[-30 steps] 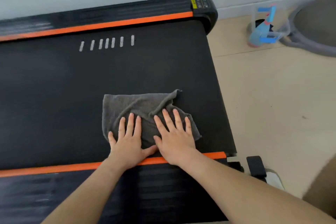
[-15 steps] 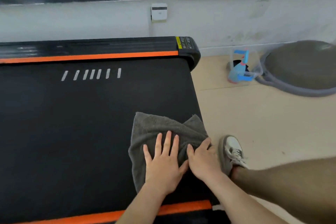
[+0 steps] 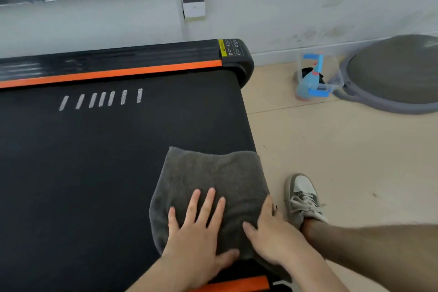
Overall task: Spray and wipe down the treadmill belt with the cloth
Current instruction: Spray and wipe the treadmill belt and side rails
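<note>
A dark grey cloth (image 3: 213, 178) lies spread on the black treadmill belt (image 3: 94, 161), at the belt's right end, and hangs a little over that edge. My left hand (image 3: 199, 232) presses flat on the cloth with its fingers straight and spread. My right hand (image 3: 272, 232) rests on the cloth's right side at the belt's edge, with its fingers bent down over the edge and partly hidden. A blue spray bottle (image 3: 310, 78) stands in a clear plastic box on the floor at the far right.
Orange strips (image 3: 118, 73) run along both side rails of the treadmill. My shoe (image 3: 303, 199) stands on the beige floor just right of the cloth. A grey balance dome (image 3: 398, 73) sits at the far right by the wall. A mirror above shows the hands.
Both hands have slid the cloth to the right, from the middle of the belt to its right end. The cloth now overhangs that edge and my right hand's fingers wrap over it.
</note>
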A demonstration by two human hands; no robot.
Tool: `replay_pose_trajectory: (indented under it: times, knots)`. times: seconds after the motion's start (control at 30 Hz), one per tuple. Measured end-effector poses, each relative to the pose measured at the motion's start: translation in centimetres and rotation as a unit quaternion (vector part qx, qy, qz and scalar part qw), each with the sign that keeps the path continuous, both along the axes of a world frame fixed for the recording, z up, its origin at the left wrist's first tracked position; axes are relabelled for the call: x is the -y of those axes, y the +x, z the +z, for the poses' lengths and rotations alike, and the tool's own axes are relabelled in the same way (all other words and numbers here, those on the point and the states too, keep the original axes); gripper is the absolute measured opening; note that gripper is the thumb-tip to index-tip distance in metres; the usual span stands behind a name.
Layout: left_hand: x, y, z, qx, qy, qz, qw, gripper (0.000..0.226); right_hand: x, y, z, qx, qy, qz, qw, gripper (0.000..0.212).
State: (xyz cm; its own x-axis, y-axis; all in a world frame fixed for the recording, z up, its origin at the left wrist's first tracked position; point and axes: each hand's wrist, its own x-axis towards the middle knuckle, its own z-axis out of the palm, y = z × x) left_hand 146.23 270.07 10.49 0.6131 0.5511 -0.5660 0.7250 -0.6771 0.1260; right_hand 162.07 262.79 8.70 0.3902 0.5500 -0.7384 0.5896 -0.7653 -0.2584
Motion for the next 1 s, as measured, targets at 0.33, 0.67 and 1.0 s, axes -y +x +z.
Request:
replay_pose_trajectory:
  times: [0.33,0.67,1.0]
  knots:
    - [-8.8,0.0,-0.6,0.209,0.150,0.284,0.924,0.050,-6.3,2.8,-0.8,0.053,0.259,-0.174,0.949,0.049]
    - [-13.0,2.5,-0.1,0.392,0.163,0.373,0.825,0.017,-9.4,4.1,-0.5,0.110,0.443,-0.212,0.864,0.042]
    - [-2.3,-1.2,-4.8,0.145,0.136,0.061,0.978,0.068,-3.3,-2.5,-3.7,0.226,0.213,0.058,0.949,0.069]
